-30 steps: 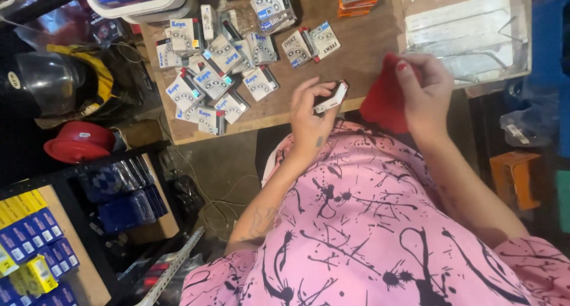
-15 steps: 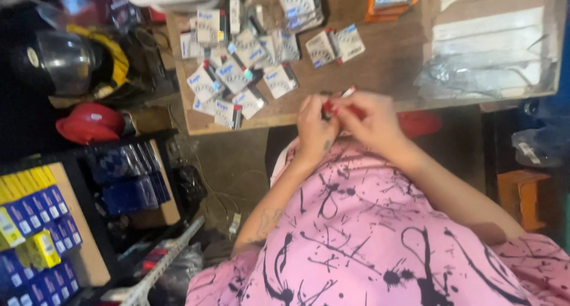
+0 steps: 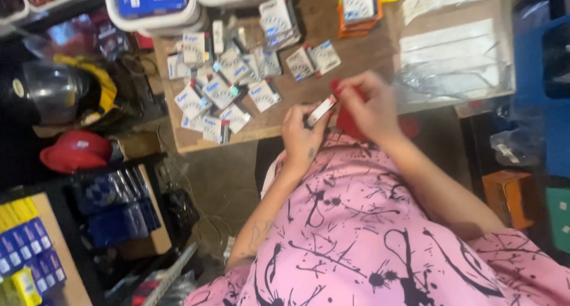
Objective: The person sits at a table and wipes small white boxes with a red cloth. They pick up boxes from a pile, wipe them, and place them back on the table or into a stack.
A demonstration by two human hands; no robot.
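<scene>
My left hand grips a small white and red packet at the front edge of a wooden table. My right hand meets it from the right, fingers at the packet's end, with something red tucked under its palm. Several similar small white packets lie scattered on the table, left of and beyond my hands. I wear pink cloth with black splashes.
White tubs stand at the table's far left edge. Clear plastic sleeves lie at the right. A helmet with a visor and a red cap sit at left, above blue and yellow boxes. An orange box sits at right.
My right hand came in from the right with the red thing and joined my left hand at the packet. The view shifted slightly.
</scene>
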